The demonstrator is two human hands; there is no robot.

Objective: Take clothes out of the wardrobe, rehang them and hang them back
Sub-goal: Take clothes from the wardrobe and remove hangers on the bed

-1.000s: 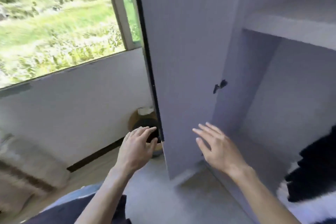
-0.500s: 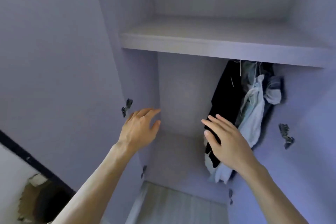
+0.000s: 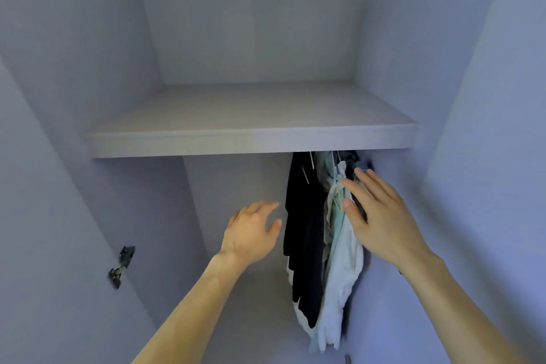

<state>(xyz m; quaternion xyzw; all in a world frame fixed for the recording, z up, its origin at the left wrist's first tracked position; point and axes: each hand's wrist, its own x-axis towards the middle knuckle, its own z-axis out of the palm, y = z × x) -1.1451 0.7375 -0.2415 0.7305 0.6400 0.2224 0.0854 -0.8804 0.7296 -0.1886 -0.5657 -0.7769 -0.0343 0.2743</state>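
Pale wardrobe (image 3: 251, 23), one shelf (image 3: 251, 142), one bunch of clothes (image 3: 307, 230), left hand (image 3: 251, 230) and right hand (image 3: 381, 221), fingers (image 3: 354, 190) spread

Plenty of open room on the left half, under the shelf (image 3: 251, 142). Crowded on the right by hanging clothes (image 3: 305, 245), packed close beside the right wall (image 3: 396, 168).

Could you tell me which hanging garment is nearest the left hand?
The black garment, leftmost in the bunch; the pale garment hangs by the right hand.
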